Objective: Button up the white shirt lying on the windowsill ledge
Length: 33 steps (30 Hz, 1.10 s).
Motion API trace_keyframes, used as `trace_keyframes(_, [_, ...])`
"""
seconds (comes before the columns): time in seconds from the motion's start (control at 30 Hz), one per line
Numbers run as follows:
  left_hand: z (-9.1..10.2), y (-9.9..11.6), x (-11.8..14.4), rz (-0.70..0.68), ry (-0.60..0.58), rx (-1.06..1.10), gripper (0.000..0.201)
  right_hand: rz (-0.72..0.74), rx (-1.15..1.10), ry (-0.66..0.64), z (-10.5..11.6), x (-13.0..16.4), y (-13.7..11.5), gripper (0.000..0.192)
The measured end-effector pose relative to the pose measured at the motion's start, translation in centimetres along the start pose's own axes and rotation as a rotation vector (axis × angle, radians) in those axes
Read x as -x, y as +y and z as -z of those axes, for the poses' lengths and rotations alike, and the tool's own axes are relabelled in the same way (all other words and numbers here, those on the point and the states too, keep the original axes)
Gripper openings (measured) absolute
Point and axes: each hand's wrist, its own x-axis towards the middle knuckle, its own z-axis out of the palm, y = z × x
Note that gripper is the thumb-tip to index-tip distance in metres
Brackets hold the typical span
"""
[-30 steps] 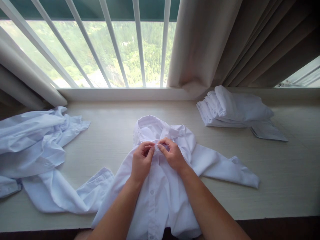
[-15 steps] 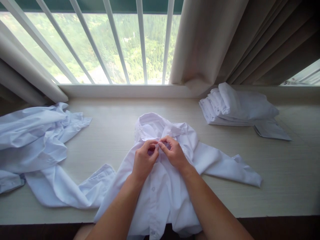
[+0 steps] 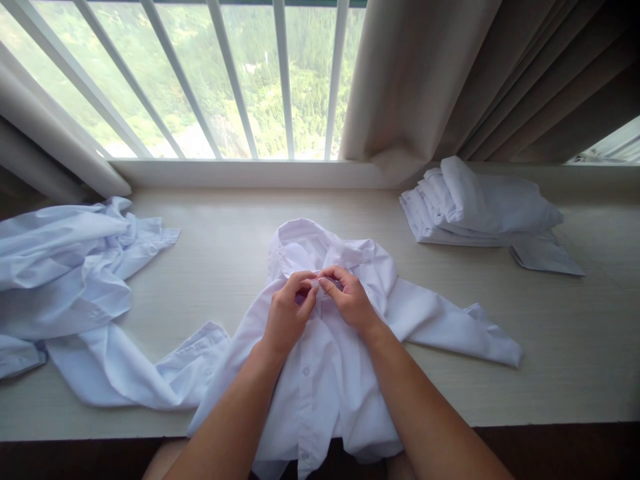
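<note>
A white button-up shirt (image 3: 325,373) lies front side up before me, collar toward the window and its lower hem hanging over the near edge. Just below the collar, my left hand (image 3: 293,307) pinches the front placket between thumb and fingers. My right hand (image 3: 347,293) grips the same spot from the other side, its fingertips nearly touching the left ones. Whatever button sits between the fingertips is hidden. Lower down the placket, buttons show. One sleeve stretches out to the right.
Crumpled white shirts (image 3: 75,280) lie at the left, one sleeve reaching toward the middle. A stack of folded white garments (image 3: 480,207) sits at the back right. Behind the pale wooden surface (image 3: 215,220) are a barred window (image 3: 250,87) and grey curtains (image 3: 420,80).
The view has tipped slightly down, so everything sits a little differently in the frame. Both hands stay at the placket, with only small finger shifts.
</note>
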Motion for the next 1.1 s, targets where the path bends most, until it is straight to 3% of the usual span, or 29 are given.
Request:
trace_keyframes(0.7, [0.17,-0.41,-0.03,-0.074,-0.093,0.067,0.033,-0.023,-0.083,0.031,-0.08,-0.14,0.42,0.019])
trace_keyframes(1.1, [-0.49,-0.89,-0.25,-0.045,0.016,0.158,0.033,-0.002,-0.048,0.064,-0.54,-0.07,0.55,0.018])
